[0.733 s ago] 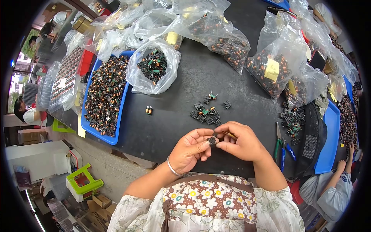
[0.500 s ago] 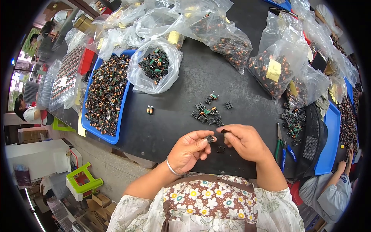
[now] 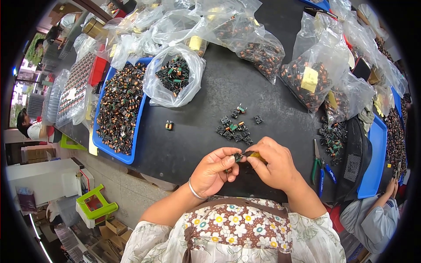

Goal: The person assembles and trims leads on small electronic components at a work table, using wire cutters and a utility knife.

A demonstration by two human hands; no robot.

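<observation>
Pinched between the thumb and fingers of my left hand point(image 3: 213, 170) is a small black coil component point(image 3: 237, 156) with a bit of green. A second part, showing copper, seems tucked lower in the same fingers. My right hand point(image 3: 276, 164) is closed round a yellow-handled tool point(image 3: 255, 155) with a dark, blade-like tip. That tip meets the component's right side. Just beyond my hands lies a loose pile of black coil components point(image 3: 234, 131), some with green. One copper-wound coil point(image 3: 169, 125) sits alone to the left.
A blue tray point(image 3: 144, 107) full of copper coils stands left, beside an open plastic bag point(image 3: 193, 87) of green-and-black parts. Filled bags point(image 3: 307, 72) line the back and right. Pliers point(image 3: 316, 162) lie right, near another pile of parts point(image 3: 333, 136). A co-worker's arm point(image 3: 380, 201) is far right.
My right hand has moved slightly left and turned, so the tool's yellow handle shows and its tip reaches the component. The small part on the table between my hands is now hidden.
</observation>
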